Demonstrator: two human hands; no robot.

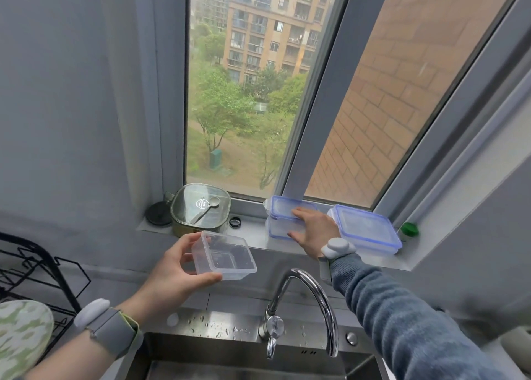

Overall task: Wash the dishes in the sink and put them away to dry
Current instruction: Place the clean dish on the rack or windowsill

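At the far left a black wire dish rack (37, 267) stands on the counter, with a green-and-white patterned plate (20, 333) leaning in front of it. The left hand (172, 273) holds a clear plastic container (224, 256) in the air above the sink (230, 351), thumb under its near edge and fingers curled round its left end; the container is open-topped and tilted slightly. Behind it, on the windowsill (253, 240), sits a square glass-lidded dish (201, 210) with a spoon (205, 208) lying on the lid, a dark round lid (159, 214) just left of it and a small black ring (235, 222) just right. The chrome tap (304, 302) arches over the sink (water drops on the steel ledge beside its base). The right hand (313, 230), sleeve in grey-blue knit, reaches to the sill with fingers spread and grips the side of a stack of two blue-rimmed boxes (284, 218). Just right of the hand lies a larger blue-rimmed box (365, 228), lid on, and beyond it a green cap (409, 229) in the window corner
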